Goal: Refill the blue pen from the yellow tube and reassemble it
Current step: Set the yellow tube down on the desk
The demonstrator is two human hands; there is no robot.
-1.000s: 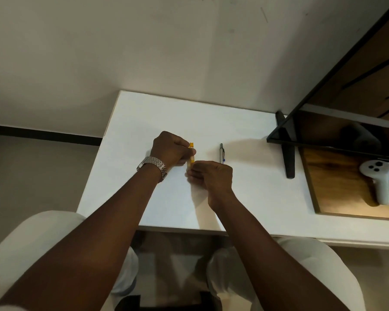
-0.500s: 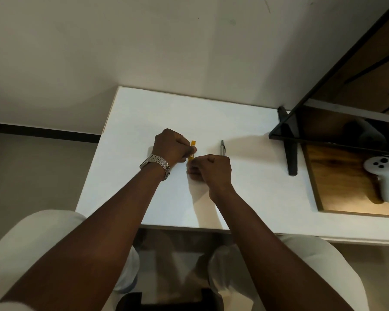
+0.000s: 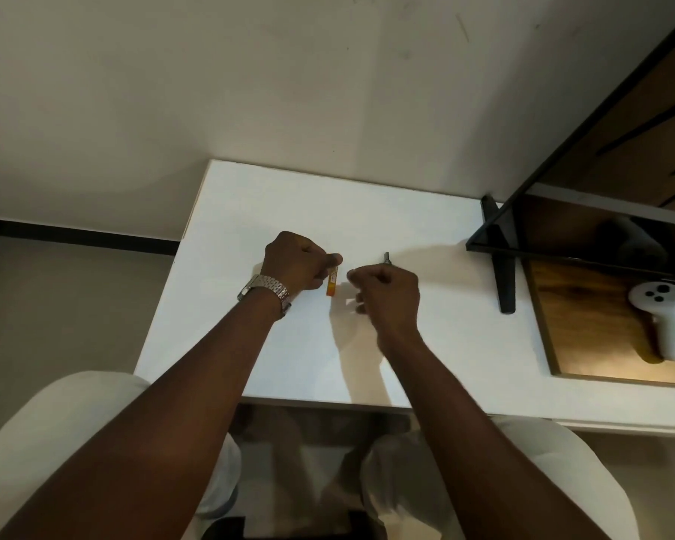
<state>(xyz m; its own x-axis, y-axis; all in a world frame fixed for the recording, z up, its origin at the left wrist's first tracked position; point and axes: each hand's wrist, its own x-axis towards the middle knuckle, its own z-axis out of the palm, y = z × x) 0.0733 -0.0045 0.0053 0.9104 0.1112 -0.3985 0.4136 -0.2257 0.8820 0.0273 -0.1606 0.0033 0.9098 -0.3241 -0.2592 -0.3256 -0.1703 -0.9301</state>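
My left hand (image 3: 297, 263) pinches the top of the small yellow tube (image 3: 332, 281), which hangs upright just above the white table (image 3: 250, 212). My right hand (image 3: 386, 294) is a short way to the right of the tube, fingers curled closed; whether it holds a small piece from the tube I cannot tell. The pen (image 3: 386, 257) lies on the table behind my right hand, only its metal far end showing; the rest is hidden by the hand.
A black monitor (image 3: 585, 224) on a black stand foot (image 3: 503, 282) stands at the right. Beyond it a white game controller (image 3: 663, 317) lies on a wooden board (image 3: 585, 321). A wall runs behind the table. My knees are under the near edge.
My right hand has pulled away from the yellow tube toward the right; before, both hands were together on it. The tube stays in my left hand.
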